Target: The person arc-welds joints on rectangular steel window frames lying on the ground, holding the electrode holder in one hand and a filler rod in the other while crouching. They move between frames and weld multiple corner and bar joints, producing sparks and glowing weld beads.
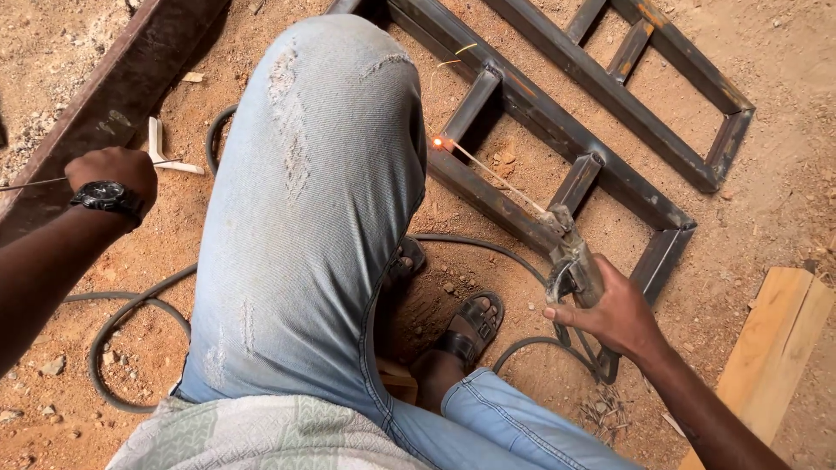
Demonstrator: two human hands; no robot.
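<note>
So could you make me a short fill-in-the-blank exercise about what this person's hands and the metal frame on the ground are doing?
1. The right hand grips a metal electrode holder whose thin welding rod ends in a glowing ______ tip.
2. The left hand, wearing a black ______ at the wrist, holds a thin spare rod.
3. The dark steel ladder-shaped frame lies on sandy ______.

Missing words: orange; wristwatch; ground

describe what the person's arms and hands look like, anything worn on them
Both arms are bare, with no sleeves showing and no gloves on either hand. The left hand has a black wristwatch with a dark round face and black strap at the wrist. The right hand wears nothing: no watch, ring or band is visible.
</note>
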